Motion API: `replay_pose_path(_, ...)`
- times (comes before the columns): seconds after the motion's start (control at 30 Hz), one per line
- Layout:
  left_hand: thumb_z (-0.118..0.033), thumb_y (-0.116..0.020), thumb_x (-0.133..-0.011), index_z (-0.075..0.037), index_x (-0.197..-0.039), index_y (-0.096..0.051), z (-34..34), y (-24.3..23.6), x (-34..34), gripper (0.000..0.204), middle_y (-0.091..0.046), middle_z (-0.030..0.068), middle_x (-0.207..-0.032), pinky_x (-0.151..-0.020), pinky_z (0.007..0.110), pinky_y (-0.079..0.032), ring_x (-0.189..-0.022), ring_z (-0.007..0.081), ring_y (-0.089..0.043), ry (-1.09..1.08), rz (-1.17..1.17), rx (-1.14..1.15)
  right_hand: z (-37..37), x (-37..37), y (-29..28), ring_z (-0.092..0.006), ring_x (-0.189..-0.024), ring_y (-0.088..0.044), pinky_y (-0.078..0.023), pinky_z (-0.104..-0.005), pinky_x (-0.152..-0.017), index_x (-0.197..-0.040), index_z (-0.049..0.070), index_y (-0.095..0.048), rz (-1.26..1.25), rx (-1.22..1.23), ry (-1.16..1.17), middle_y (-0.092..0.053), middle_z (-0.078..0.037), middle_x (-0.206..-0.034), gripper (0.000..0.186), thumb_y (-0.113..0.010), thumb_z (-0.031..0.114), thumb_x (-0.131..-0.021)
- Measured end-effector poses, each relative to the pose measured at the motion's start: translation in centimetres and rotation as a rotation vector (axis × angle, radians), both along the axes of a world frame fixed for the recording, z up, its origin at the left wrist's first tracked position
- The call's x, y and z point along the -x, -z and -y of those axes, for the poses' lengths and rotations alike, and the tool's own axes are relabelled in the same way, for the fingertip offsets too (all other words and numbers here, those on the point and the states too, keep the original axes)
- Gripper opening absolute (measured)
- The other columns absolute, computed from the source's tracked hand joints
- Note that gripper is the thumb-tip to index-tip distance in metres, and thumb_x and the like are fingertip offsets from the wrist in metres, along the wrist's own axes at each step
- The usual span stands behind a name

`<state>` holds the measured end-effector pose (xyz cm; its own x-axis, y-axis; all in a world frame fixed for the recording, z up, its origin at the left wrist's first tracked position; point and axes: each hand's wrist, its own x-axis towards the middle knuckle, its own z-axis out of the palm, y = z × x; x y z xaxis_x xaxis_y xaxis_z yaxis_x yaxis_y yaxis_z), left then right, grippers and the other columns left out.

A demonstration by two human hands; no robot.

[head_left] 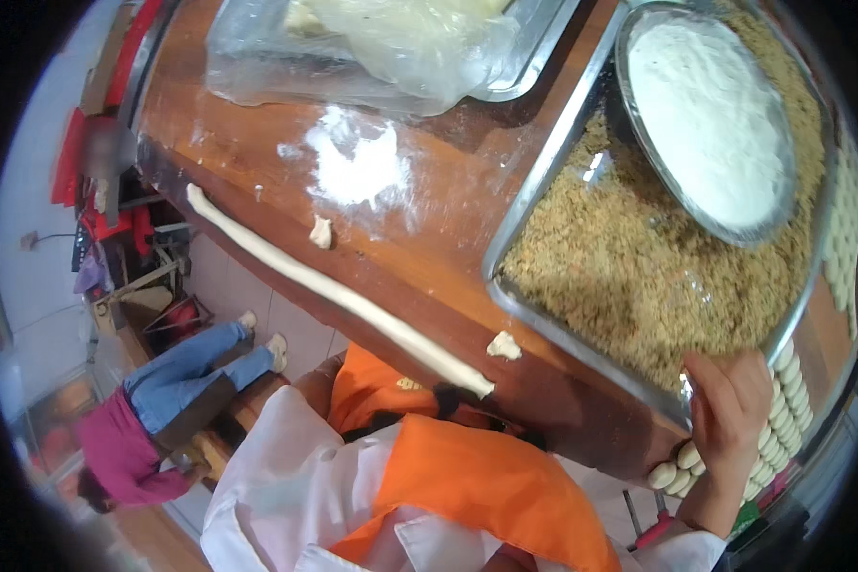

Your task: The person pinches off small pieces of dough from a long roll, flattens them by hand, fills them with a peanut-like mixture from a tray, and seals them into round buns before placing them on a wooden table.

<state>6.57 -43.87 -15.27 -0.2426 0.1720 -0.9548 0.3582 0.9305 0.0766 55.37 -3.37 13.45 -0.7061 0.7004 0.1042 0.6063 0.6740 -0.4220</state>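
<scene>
Holds bent right-hand fingers [708, 379] at the metal tray [582, 346] rim, lower right, just below crumbly filling [629, 272]; cannot tell if gripping.

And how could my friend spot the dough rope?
Find the big brown table. Look along its near edge, left of the tray of brown crumbs, for the dough rope. It's one long, thin, pale strip, while the two dough scraps beside it are short and lumpy.
</scene>
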Motion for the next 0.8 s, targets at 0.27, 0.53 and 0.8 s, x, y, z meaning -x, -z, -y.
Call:
replay_pose_path(0.27,-0.036,-0.057,-0.093,0.000,-0.104,-0.070,-2.4,-2.4,-1.8,0.040,-0.070,0.0221,-0.102,-0.081,0.045,-0.053,-0.091,0.0351,-0.068,-0.005,0.015,0.019,-4.7,2.5,-1.7,-0.0268,-0.065,-0.057,-0.042,-0.0383,-0.057,-0.091,0.000,-0.069,-0.035,0.137,-0.052,-0.064,-0.008,-0.077,0.032,-0.072,0.004,-0.059)
replay_pose_path(0.53,-0.037,-0.057,-0.093,0.000,-0.103,-0.070,-3.2,1.8,-1.2,0.041,-0.070,0.0238,-0.103,-0.083,0.045,-0.053,-0.093,0.0374,-0.068,0.132,0.108,-0.120,-0.1,7.5,-2.2,-0.0228,-0.069,-0.058,-0.045,-0.0359,-0.063,-0.099,0.005,-0.069,-0.051,-0.003,-0.274,-0.062,-0.005,-0.081,0.033,-0.068,0.011,-0.067)
replay_pose_path(0.8,-0.034,-0.055,-0.095,0.001,-0.095,-0.072,-10.6,-6.6,0.7,0.039,-0.069,0.0254,-0.101,-0.081,0.044,-0.052,-0.091,0.0402,-0.067,0.803,-0.227,-0.329,11.9,9.2,1.0,-0.0328,-0.075,-0.061,-0.049,-0.0408,-0.066,-0.093,0.004,-0.066,-0.143,-0.033,0.054,-0.061,-0.012,-0.082,0.016,-0.069,-0.001,-0.078)
